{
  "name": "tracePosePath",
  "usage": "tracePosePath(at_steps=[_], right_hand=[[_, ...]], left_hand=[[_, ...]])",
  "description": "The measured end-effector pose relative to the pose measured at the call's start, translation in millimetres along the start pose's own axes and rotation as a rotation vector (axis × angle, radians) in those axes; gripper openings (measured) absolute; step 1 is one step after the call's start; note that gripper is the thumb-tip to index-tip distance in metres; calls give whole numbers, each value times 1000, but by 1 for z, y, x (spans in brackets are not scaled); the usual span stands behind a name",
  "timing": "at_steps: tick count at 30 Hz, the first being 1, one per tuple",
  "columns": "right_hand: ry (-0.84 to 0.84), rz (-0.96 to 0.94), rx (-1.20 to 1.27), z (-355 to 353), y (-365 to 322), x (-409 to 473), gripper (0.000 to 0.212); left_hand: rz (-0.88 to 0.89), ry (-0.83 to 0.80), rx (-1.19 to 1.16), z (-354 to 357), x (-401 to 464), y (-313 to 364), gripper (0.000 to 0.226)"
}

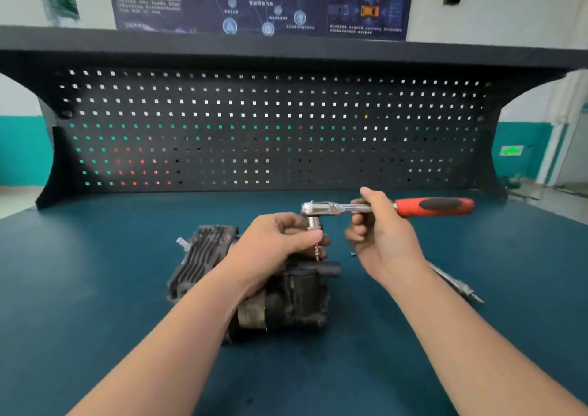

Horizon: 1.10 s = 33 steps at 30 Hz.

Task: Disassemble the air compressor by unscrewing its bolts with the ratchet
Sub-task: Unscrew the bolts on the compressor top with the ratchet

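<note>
Left hand [280, 240] pinches the socket [313, 224] and a bolt [317, 252] under the ratchet [381, 207]; right hand [380, 234] curls round its shank. Both hover just above the compressor [254, 288] on the bench [95, 288]. A loose pinch could drop the bolt.
</note>
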State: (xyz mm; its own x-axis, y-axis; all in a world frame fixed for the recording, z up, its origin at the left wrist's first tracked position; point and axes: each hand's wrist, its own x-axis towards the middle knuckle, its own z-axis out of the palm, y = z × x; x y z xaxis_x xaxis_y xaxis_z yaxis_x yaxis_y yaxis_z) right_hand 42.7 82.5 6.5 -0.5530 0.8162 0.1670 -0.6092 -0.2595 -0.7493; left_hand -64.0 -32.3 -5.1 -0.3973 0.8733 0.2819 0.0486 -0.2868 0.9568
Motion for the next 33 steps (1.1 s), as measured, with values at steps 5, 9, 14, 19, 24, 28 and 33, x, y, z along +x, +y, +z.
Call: tracePosePath(at_steps=[5, 9, 14, 19, 24, 28, 33], right_hand=[[134, 295, 188, 2, 12, 11, 27], [119, 277, 229, 4, 13, 11, 26], [27, -591, -504, 20, -8, -17, 39], [-369, -1427, -1117, 29, -8, -49, 45], [-115, -803, -731, 17, -7, -32, 40], [18, 85, 83, 3, -4, 3, 28], [29, 196, 158, -5, 9, 12, 25]], left_hand=[[46, 92, 137, 0, 3, -2, 12], [-14, -19, 46, -2, 2, 0, 24], [-37, 22, -4, 0, -1, 3, 11], [125, 94, 222, 6, -8, 8, 24], [86, 83, 92, 1, -5, 4, 40], [78, 53, 115, 1, -3, 2, 21], [-25, -77, -10, -4, -1, 2, 21]])
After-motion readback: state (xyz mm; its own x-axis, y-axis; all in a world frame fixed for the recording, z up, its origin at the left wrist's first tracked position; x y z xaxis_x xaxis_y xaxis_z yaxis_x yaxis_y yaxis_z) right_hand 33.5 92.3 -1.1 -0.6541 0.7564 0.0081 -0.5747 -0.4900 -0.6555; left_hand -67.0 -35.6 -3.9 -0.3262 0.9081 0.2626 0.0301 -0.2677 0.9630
